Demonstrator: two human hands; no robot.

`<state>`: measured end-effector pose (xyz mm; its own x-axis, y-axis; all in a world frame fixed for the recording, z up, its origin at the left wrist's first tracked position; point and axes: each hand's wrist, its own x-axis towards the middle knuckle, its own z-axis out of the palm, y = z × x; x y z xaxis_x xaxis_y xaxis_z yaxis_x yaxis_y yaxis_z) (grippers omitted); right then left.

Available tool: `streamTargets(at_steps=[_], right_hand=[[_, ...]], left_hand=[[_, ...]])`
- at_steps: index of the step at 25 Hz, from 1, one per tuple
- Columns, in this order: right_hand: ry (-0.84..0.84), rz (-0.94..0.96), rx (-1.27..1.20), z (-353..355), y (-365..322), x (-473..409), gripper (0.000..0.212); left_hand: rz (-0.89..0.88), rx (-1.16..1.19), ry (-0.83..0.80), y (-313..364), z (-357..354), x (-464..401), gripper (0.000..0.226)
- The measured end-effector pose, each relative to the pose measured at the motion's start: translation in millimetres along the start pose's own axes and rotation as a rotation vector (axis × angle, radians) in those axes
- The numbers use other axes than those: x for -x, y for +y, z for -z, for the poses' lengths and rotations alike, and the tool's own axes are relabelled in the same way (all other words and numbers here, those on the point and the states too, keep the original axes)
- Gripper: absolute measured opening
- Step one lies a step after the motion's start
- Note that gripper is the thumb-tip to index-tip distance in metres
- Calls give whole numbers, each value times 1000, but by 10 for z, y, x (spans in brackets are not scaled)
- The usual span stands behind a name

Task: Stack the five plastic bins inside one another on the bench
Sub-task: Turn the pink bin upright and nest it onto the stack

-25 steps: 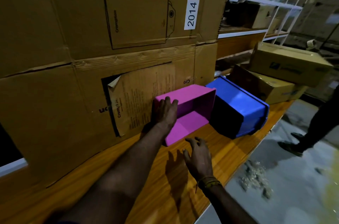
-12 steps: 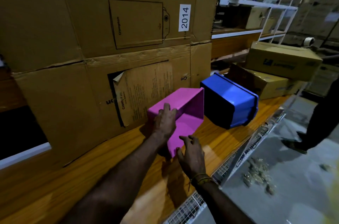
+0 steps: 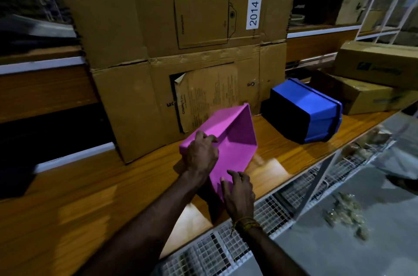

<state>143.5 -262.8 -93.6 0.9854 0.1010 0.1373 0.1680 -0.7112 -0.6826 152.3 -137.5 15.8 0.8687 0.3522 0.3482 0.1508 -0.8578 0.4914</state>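
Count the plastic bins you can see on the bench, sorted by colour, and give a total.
Pink bin: 1, held by the left hand and right hand
Blue bin: 1, lying tipped on the bench
Total: 2 bins in view

Two bare forearms in shot, no sleeves visible up to frame edge. Left hand (image 3: 202, 155): no ring, no watch, no glove seen. Right hand (image 3: 239, 194): likewise ungloved, fingers bare. Right wrist wears thread band (image 3: 246, 225), yellowish-orange with darker strands, several loops bunched together, loose frayed end hanging off inner side. Lighting dim, finer detail lost.
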Motion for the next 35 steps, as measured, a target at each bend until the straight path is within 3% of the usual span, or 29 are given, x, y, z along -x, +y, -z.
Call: streamTargets(at_steps=[11,13,19,21,24,31,35], right_hand=[[-140,-38,-156,-242,-308,513,44],[-132,-36,-121,-283,-440,558,51],[-109,-17,-8,-485,-890,733,39],[-112,-9,-3,-577,-1032,832,47],[-96,-9,12,-701,-1218,988,41],[40,-39,-8,-863,-1477,1203,43],[28,-100,51,-887,-1526,1224,49]], left_hand=[[280,2,59,-553,698,448,28],[315,-37,64,-720,814,536,29],[365,-104,22,-1380,1075,910,28],[394,-87,7,-1622,1139,1091,32],[412,-89,-12,-1914,1234,1373,41],[401,-31,-56,-2252,1400,1749,53],[441,-27,-70,-2400,1492,1825,53]])
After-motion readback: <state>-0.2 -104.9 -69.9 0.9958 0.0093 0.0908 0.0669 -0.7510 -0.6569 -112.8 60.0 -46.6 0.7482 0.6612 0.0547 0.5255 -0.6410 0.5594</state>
